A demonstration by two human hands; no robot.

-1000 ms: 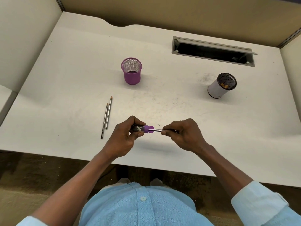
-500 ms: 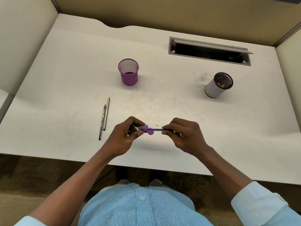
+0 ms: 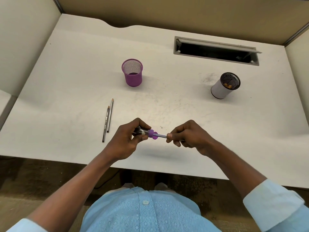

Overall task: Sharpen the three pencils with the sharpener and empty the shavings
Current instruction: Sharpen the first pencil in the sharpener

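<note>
Purple-capped sharpener (image 3: 147,133) pinched in left hand (image 3: 127,141), clear barrel mostly hidden by fingers | right hand (image 3: 189,137) pinching pencil (image 3: 160,136), only a short stretch showing, tip inside the cap | two pencils (image 3: 108,119) lying left on desk (image 3: 66,81).

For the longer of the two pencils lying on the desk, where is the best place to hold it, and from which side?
Pinch the longer pencil at mid-shaft from above, probably with the left hand, entering from its right side. The shorter pencil lies close along its left, and its tip points away.
</note>
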